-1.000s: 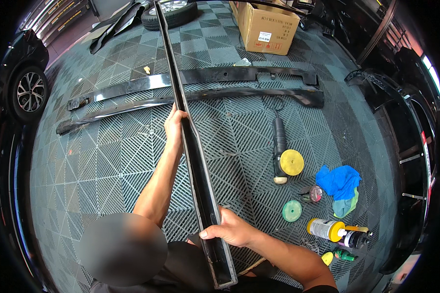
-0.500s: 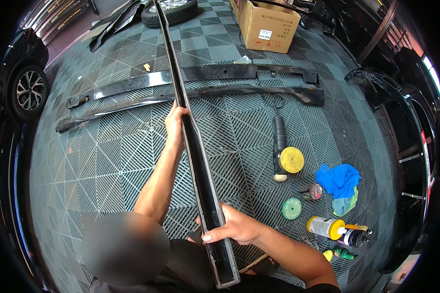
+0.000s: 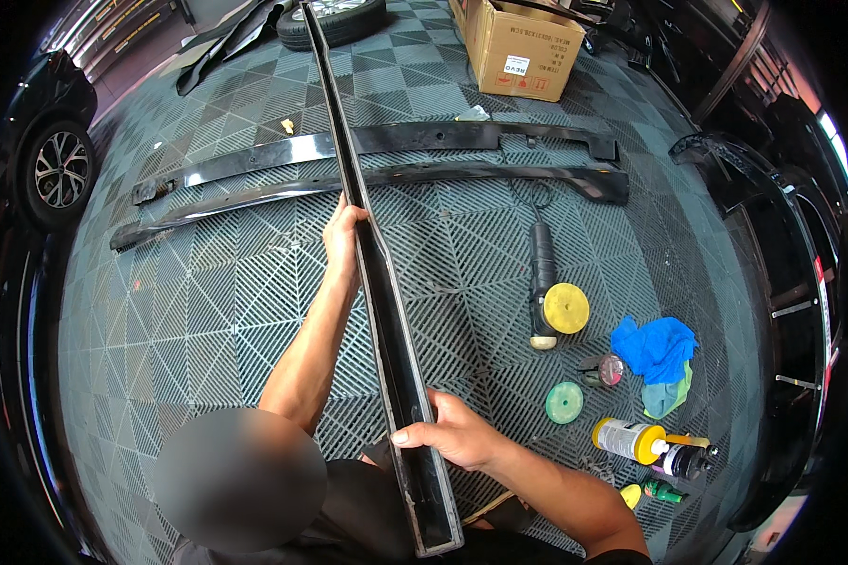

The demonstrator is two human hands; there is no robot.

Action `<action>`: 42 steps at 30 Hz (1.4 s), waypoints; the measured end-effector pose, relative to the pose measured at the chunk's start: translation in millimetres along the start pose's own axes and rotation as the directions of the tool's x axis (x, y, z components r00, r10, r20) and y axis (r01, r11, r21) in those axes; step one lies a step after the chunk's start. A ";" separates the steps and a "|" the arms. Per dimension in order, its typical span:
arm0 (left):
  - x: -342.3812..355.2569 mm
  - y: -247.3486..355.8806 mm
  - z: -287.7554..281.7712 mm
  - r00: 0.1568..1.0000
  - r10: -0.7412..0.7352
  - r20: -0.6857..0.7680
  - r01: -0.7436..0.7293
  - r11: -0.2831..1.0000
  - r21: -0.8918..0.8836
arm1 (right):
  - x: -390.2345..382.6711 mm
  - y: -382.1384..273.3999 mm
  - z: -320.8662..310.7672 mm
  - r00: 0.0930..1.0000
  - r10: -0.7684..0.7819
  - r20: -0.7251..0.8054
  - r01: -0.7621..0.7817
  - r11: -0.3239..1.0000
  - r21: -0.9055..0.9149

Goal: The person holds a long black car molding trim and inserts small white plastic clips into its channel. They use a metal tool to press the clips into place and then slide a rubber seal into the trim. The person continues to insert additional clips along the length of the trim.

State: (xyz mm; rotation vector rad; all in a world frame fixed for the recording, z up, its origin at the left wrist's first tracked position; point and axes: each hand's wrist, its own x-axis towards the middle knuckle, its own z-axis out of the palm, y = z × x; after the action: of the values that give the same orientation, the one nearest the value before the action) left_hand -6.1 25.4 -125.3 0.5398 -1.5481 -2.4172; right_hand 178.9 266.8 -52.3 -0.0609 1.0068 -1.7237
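Note:
A long, narrow black trim piece [image 3: 375, 268], hollow like a channel on the side facing me, slants from the lower middle of the view up to the far edge. Around its left side, about halfway along, my left hand [image 3: 342, 235] is closed. Nearer to me, my right hand [image 3: 450, 431] grips the right side, its thumb laid across the channel and its other fingers partly hidden behind. Beyond my left hand, two more long glossy black trim pieces, the farther one [image 3: 254, 160] and the nearer one [image 3: 245, 200], lie crosswise on the floor, passing behind the held piece.
To the right lie a polisher [image 3: 542, 273] with a yellow pad, a green disc [image 3: 564, 403], a blue cloth [image 3: 655, 346] and several bottles, one white and yellow [image 3: 628, 440]. A cardboard box [image 3: 520, 52] and a tyre [image 3: 334, 28] are far off. Cars flank both sides.
My right hand has moved slightly up along the trim piece, away from its near end. My left hand keeps its hold, and the things on the floor have stayed put.

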 end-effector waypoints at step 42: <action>-22.7 8.4 17.5 0.999 -0.052 -0.007 0.051 0.994 -0.092 | -4.3 -17.2 9.0 0.999 -0.037 0.015 0.038 0.999 -0.022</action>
State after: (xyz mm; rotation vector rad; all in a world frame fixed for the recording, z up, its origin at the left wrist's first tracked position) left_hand 7.0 44.8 -106.9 0.5793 -1.4287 -2.5057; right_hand 172.0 265.9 -33.7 -0.1068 1.0195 -1.7441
